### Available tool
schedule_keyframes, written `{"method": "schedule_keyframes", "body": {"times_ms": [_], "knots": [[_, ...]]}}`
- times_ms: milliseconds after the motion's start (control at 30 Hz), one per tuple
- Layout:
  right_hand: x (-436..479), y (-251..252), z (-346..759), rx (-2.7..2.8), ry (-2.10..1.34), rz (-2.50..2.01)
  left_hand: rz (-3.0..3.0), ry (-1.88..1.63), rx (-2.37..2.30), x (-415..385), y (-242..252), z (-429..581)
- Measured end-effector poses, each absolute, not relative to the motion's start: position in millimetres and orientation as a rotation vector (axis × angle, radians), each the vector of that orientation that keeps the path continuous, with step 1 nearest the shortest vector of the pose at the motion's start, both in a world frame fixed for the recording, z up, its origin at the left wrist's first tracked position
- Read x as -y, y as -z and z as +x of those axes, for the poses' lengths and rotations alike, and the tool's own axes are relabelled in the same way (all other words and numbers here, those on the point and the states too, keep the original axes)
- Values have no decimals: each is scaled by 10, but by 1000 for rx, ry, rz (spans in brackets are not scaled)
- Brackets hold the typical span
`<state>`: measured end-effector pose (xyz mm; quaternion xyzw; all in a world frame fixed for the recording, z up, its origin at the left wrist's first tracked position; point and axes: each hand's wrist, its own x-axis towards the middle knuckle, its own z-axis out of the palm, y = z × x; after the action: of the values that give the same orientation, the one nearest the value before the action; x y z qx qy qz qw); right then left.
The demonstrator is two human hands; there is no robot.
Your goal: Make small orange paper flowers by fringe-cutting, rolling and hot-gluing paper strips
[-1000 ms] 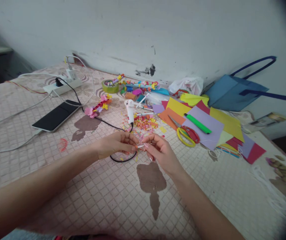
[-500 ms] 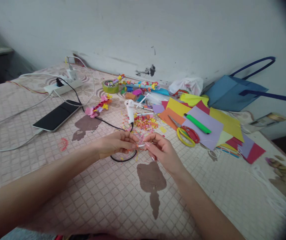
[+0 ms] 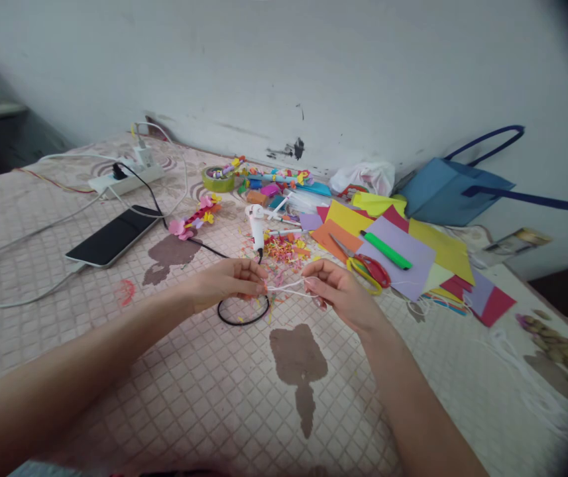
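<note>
The left hand (image 3: 234,283) pinches white string (image 3: 288,286), which now spans a wider gap in two strands, so more of its length looks free to work; beyond it, the right hand (image 3: 338,291), just drawn away, pinches it too

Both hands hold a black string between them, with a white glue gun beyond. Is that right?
Not quite: the head view shows the string is white. The left hand and right hand do hold it between them, the white glue gun beyond.
</note>
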<state>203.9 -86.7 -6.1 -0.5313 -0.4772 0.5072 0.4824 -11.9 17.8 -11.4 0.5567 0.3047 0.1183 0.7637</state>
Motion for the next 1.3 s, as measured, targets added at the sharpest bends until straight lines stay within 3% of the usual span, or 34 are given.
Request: {"method": "schedule_keyframes", "body": {"times_ms": [300,567,833,967,1300], "knots": [[878,-26,2041,981,-1245,-1145,1221,-249,-628,-205,198,-118],[798,-247,2044,1214,-873,-1175,1133,-238,-586,-211,246,-109],[610,-733,1946,1430,-728,-1160,1115,-298,-482,-280,189,-141],[535,-1010,1934,1511,-633,-1148,1605,-414,-663,-425,201,-191],[406,-1243,1862,1669,-479,-1227,1975,-977,-873,-496,-59,-316]]}}
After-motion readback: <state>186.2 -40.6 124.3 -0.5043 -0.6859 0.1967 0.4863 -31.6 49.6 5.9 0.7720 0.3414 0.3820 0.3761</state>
